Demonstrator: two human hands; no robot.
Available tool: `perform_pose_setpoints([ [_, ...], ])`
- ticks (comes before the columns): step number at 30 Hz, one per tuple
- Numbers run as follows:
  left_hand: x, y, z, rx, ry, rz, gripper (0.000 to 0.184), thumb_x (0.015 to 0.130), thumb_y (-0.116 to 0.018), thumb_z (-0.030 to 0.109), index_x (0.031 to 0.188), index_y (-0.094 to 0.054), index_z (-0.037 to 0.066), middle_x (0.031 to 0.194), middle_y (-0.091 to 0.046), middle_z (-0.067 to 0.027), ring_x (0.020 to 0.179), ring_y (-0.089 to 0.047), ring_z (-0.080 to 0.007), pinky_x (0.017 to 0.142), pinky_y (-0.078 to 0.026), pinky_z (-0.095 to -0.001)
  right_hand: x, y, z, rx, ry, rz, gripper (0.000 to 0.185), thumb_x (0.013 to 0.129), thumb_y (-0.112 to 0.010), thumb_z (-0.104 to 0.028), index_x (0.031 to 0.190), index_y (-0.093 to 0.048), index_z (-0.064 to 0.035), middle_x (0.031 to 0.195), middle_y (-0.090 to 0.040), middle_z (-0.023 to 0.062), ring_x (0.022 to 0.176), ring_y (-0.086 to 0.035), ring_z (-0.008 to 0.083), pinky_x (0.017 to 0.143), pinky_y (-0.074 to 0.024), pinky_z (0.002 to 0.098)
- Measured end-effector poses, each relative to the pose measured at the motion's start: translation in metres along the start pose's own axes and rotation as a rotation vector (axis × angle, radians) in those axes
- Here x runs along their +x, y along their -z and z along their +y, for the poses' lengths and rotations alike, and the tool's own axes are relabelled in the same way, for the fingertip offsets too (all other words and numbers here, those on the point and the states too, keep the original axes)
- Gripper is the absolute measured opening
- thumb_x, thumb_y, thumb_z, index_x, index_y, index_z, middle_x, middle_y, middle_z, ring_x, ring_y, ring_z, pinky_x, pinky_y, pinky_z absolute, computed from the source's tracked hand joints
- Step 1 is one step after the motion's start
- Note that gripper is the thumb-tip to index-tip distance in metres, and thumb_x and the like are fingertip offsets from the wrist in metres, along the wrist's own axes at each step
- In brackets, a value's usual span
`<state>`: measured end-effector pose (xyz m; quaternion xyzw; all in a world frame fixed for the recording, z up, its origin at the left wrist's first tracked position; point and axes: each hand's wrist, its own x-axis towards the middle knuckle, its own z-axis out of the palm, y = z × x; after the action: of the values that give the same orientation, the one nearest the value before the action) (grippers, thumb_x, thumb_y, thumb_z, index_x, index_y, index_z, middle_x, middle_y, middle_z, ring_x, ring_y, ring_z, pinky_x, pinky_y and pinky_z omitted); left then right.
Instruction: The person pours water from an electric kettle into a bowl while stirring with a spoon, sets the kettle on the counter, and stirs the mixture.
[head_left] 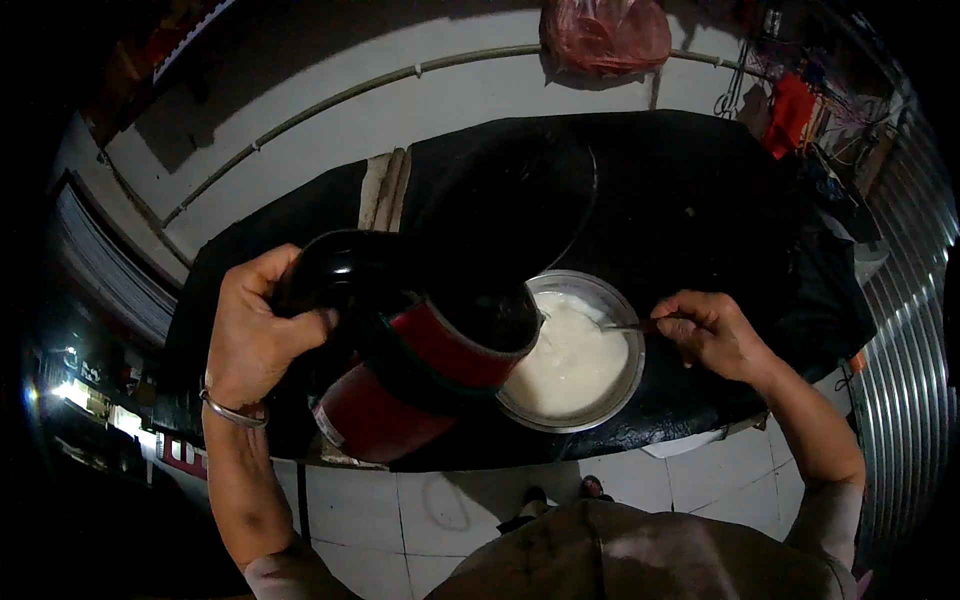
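My left hand is wrapped around the black handle of a red and black kettle. The kettle is tilted to the right, its open mouth at the rim of a round metal bowl. A thin stream seems to show at the kettle's lip. Thick white batter-like mixture lies in the bowl. My right hand is closed on the dark handle of a utensil with a metal shaft; its end is sunk in the mixture, so its kind is hidden.
The bowl stands near the front edge of a table with a black cover. A red plastic bag hangs on the wall behind. Corrugated metal sheet stands at the right, beside cables and a red cloth.
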<state>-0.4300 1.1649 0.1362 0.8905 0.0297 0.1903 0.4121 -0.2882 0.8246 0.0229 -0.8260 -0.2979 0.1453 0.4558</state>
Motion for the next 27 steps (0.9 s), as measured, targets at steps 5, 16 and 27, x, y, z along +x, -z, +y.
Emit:
perform_pose_setpoints([
  [5,0.001,0.0,-0.001,-0.02,-0.007,-0.003,0.018,0.06,-0.06,-0.002,0.078,-0.06,0.003,0.066,-0.052,0.0064,0.059,-0.044,-0.0019,0.056,-0.036,-0.0176,-0.011,-0.009,-0.001,0.24,-0.168,-0.045,0.01,0.087,-0.052,-0.006,0.089,-0.058,0.0024,0.064,-0.052,0.0037,0.052,-0.049,0.0087,0.045,-0.0431,0.0235],
  [16,-0.001,0.003,-0.002,-0.026,0.001,0.009,0.019,0.059,-0.06,-0.002,0.078,-0.06,0.003,0.066,-0.052,0.0061,0.06,-0.045,-0.0024,0.056,-0.037,-0.0184,0.002,-0.022,-0.015,0.236,-0.052,-0.002,0.01,0.086,-0.05,-0.004,0.088,-0.057,0.0031,0.063,-0.053,0.0045,0.049,-0.049,0.0093,0.044,-0.0428,0.0233],
  [27,-0.002,0.003,-0.004,0.005,-0.005,0.037,0.018,0.059,-0.061,0.0,0.076,-0.06,0.003,0.066,-0.053,0.0055,0.061,-0.046,-0.0027,0.056,-0.037,-0.0177,0.028,-0.036,-0.002,0.147,0.017,0.039,0.009,0.085,-0.052,-0.004,0.087,-0.058,0.0017,0.067,-0.056,0.0062,0.05,-0.051,0.0123,0.044,-0.0423,0.0269],
])
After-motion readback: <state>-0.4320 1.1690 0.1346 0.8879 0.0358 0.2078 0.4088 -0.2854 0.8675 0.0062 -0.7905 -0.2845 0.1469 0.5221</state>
